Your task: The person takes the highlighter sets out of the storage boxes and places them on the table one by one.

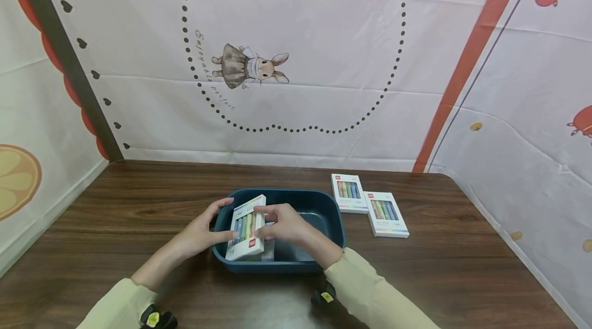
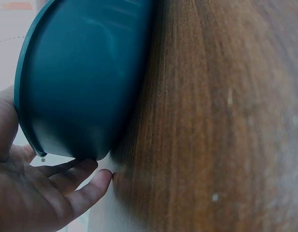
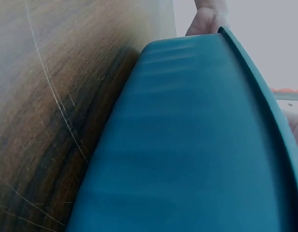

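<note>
A dark blue plastic bin [image 1: 330, 226] stands on the table. Inside it, at the left end, a white box of crayons [image 1: 247, 249] leans tilted, its window showing pastel-coloured sticks. My right hand [image 1: 287, 223] pinches the right edge of this box between thumb and fingers. With my left hand [image 1: 203, 229] I hold the bin's left end, thumb over the rim beside the box. Fingers [image 2: 74, 176] of that hand lie against the outer wall in the left wrist view. Part of another pale box [image 1: 268, 251] shows beneath the tilted one.
Two more white crayon boxes lie to the right of the bin: one farther back [image 1: 350, 205], one nearer [image 1: 390, 229], their corners close together. The brown wooden table [image 1: 444, 267] extends around them. A printed white cloth [image 1: 324, 61] hangs behind and at both sides.
</note>
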Available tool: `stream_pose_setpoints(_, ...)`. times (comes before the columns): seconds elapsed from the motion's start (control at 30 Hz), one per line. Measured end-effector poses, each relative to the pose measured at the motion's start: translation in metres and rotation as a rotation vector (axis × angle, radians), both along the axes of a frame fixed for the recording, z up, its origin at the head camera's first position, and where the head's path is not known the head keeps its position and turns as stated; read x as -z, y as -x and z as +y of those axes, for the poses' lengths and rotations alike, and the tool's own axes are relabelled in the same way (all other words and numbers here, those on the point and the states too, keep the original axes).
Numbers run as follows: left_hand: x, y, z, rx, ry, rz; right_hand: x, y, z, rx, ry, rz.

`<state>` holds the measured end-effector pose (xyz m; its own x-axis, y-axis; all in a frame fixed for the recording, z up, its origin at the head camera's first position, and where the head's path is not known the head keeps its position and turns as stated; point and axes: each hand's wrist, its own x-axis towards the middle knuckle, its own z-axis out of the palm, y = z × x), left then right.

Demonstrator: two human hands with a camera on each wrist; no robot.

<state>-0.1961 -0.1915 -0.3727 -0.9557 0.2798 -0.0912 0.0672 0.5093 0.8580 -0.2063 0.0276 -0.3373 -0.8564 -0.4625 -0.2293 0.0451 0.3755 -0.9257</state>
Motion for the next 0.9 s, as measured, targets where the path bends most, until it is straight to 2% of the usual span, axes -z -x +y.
stream_pose_setpoints(0.23,0.000,0.000,0.000,-0.004,0.014,-0.003,0.000,0.000,0.001,0.019,-0.019,0.013)
stream_pose_setpoints(0.67,0.000,-0.002,0.000,-0.013,0.027,-0.014,0.001,0.001,0.012,0.024,0.019,0.009)
stream_pose_setpoints(0.9,0.000,-0.001,0.000,-0.021,0.037,-0.018,-0.004,-0.001,0.018,0.024,0.037,0.025)
